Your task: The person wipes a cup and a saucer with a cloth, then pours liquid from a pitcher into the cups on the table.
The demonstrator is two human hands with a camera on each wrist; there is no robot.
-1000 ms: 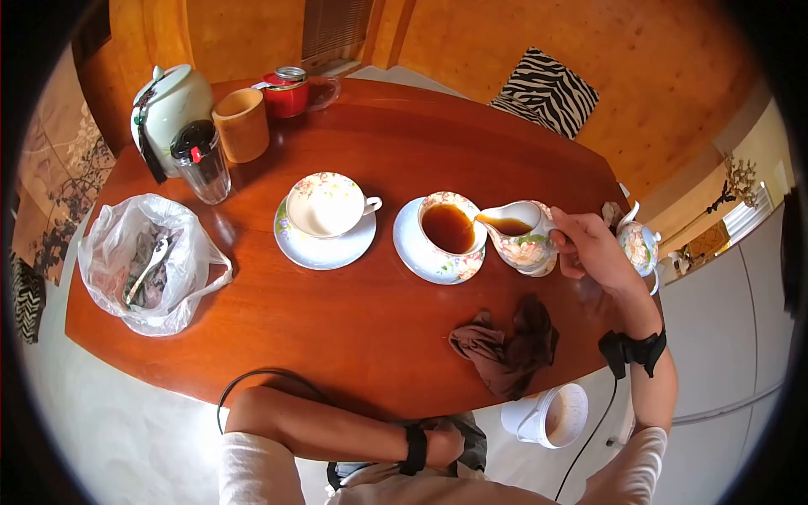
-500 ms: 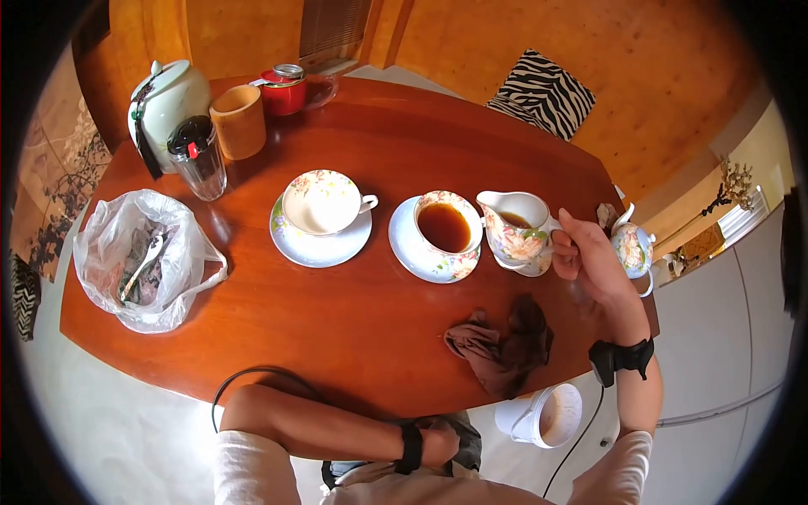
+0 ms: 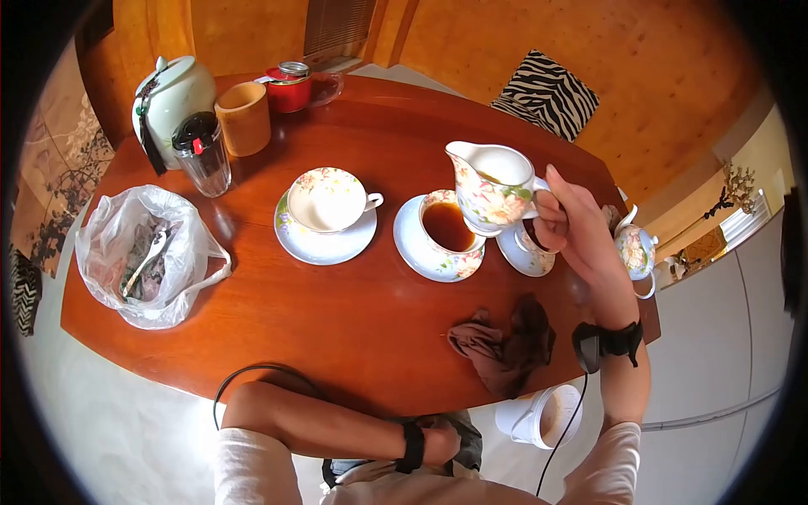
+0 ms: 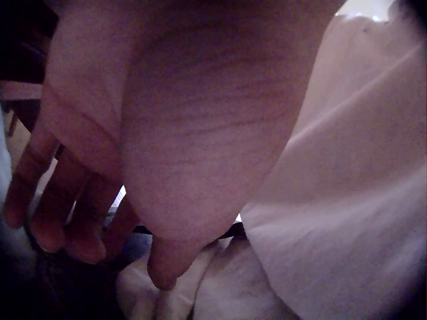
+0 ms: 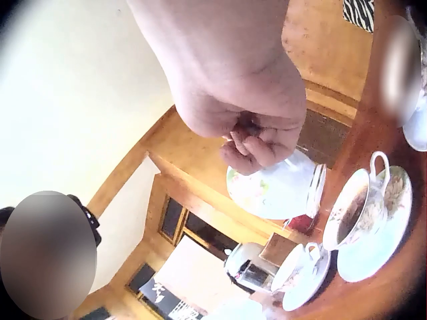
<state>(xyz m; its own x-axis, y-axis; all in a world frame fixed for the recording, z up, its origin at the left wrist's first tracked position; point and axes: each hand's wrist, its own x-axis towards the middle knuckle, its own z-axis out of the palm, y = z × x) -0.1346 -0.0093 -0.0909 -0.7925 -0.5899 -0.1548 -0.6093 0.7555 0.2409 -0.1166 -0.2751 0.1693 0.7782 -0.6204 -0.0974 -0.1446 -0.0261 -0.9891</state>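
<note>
My right hand [image 3: 581, 231] grips the handle of a floral pitcher [image 3: 497, 194], holding it above the table, its spout toward the left. In the right wrist view the curled fingers of the hand [image 5: 257, 133] are at the pitcher [image 5: 273, 190]. Below and left of it, a floral cup of dark tea [image 3: 446, 227] stands on a blue saucer [image 3: 412, 252]; another cup, partly hidden by pitcher and hand, is on a saucer [image 3: 526, 257]. My left hand [image 3: 442, 442] rests at my lap; its fingers hang loosely in the left wrist view [image 4: 180, 133].
An empty-looking cup [image 3: 324, 210] sits on a saucer mid-table. At left are a plastic bag [image 3: 185, 278], a glass tumbler [image 3: 206, 168], a wooden cup [image 3: 244, 126], a pale jar [image 3: 189, 93] and a red container [image 3: 289, 93]. A brown cloth [image 3: 505, 345] lies near the front edge; a teapot [image 3: 635, 248] stands right.
The pitcher was tilted over the tea cup, with liquid at its spout; it then tipped back upright and has risen up and left in my right hand, uncovering part of the cup behind. My left hand stays.
</note>
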